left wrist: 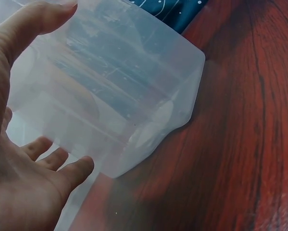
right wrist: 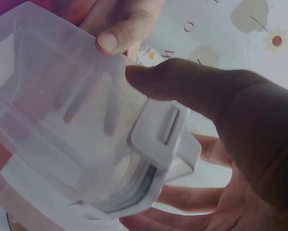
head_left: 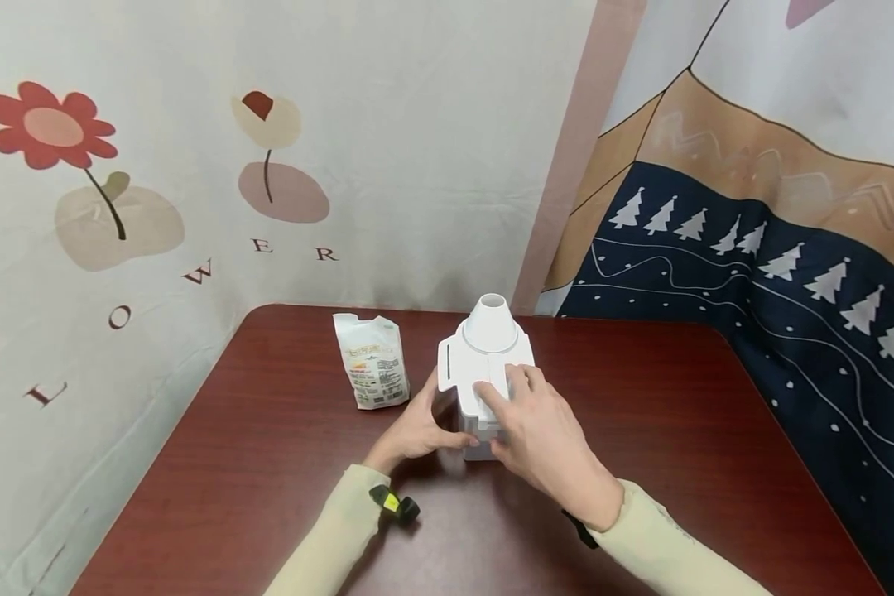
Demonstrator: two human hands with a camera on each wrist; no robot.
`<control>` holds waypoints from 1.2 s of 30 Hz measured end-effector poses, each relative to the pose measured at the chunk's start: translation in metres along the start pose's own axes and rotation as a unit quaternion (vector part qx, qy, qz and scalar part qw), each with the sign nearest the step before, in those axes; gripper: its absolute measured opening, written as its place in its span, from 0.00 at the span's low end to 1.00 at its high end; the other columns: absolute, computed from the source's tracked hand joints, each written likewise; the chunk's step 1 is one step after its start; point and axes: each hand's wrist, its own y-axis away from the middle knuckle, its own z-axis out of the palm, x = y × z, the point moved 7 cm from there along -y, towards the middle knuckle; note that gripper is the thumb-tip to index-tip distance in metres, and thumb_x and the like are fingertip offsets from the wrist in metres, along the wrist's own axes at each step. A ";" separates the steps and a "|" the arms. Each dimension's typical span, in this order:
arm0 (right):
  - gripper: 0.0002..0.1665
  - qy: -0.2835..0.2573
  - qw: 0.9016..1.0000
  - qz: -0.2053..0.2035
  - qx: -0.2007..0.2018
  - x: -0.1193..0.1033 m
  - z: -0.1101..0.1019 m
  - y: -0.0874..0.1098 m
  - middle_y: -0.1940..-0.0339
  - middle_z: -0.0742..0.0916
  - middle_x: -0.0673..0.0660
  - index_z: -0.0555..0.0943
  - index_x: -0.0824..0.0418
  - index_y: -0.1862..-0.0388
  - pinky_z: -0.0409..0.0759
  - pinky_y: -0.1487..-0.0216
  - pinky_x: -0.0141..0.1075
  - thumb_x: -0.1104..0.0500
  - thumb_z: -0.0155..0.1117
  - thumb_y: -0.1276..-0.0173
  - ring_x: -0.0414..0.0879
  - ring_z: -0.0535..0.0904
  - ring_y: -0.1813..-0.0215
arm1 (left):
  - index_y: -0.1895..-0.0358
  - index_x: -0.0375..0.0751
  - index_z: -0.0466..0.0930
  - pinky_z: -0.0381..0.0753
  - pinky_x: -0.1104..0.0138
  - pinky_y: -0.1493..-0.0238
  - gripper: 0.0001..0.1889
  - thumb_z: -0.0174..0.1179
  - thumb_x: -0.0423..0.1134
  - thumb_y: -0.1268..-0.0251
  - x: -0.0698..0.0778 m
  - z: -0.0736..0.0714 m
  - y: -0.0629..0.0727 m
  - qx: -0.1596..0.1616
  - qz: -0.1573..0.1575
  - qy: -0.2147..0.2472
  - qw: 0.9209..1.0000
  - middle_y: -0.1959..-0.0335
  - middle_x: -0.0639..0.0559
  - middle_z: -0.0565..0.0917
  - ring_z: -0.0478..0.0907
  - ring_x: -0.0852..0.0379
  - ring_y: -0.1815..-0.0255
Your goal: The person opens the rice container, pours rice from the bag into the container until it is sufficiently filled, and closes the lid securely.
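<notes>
A translucent plastic storage container (head_left: 480, 451) with a white lid (head_left: 471, 358) stands on the table. A white cone-shaped cup (head_left: 489, 329), narrow end up, sits toward the back of the lid. My left hand (head_left: 415, 429) holds the container's left side, thumb on the front wall (left wrist: 110, 62) and fingers spread along the other side. My right hand (head_left: 547, 430) grips the lid's front edge from above, fingers over the top. In the right wrist view, its thumb lies beside the white clip (right wrist: 156, 127). Left fingers show dimly through the wall.
A white printed packet (head_left: 376, 368) stands left of the container, near the left hand's fingertips. The dark red-brown table (head_left: 641, 397) ends at the back against a patterned cloth (head_left: 432, 165). A dark blue cloth with white trees (head_left: 715, 273) hangs to the right.
</notes>
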 end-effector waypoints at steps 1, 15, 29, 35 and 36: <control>0.37 0.006 1.000 -0.001 0.003 -0.001 0.000 -0.001 0.59 0.82 0.63 0.79 0.54 0.50 0.88 0.64 0.45 0.55 0.85 0.63 0.59 0.81 0.54 | 0.17 0.61 0.46 0.54 0.47 0.18 0.68 0.82 0.24 0.60 0.000 0.000 0.000 0.000 0.001 0.001 1.000 0.21 0.53 0.63 0.63 0.55 0.21; 0.28 0.054 0.998 -0.010 0.008 -0.009 0.003 -0.007 0.71 0.79 0.62 0.77 0.60 0.60 0.83 0.77 0.37 0.58 0.84 0.59 0.53 0.78 0.65 | 0.18 0.61 0.47 0.53 0.49 0.17 0.67 0.82 0.26 0.60 -0.002 -0.001 0.003 0.015 -0.033 -0.008 0.999 0.20 0.55 0.62 0.58 0.52 0.18; 0.20 0.068 0.998 -0.004 0.015 -0.017 0.002 -0.011 0.73 0.80 0.65 0.79 0.65 0.68 0.84 0.79 0.38 0.63 0.81 0.57 0.56 0.78 0.66 | 0.18 0.57 0.49 0.56 0.51 0.18 0.66 0.84 0.28 0.61 0.000 -0.001 0.003 0.026 -0.033 -0.041 0.998 0.21 0.54 0.64 0.63 0.52 0.21; 0.23 0.056 0.998 -0.004 -0.016 -0.017 0.002 -0.012 0.68 0.82 0.69 0.82 0.68 0.62 0.88 0.73 0.42 0.61 0.80 0.58 0.61 0.80 0.60 | 0.18 0.56 0.49 0.55 0.50 0.18 0.65 0.83 0.29 0.60 -0.001 -0.002 0.003 0.024 -0.033 -0.040 0.998 0.21 0.53 0.63 0.62 0.51 0.21; 0.25 0.049 0.998 -0.005 -0.028 -0.017 0.002 -0.012 0.67 0.83 0.69 0.82 0.68 0.60 0.88 0.71 0.42 0.60 0.80 0.59 0.61 0.81 0.59 | 0.18 0.56 0.49 0.55 0.49 0.18 0.65 0.83 0.29 0.60 -0.001 -0.003 0.003 0.025 -0.033 -0.041 0.998 0.21 0.52 0.63 0.62 0.50 0.21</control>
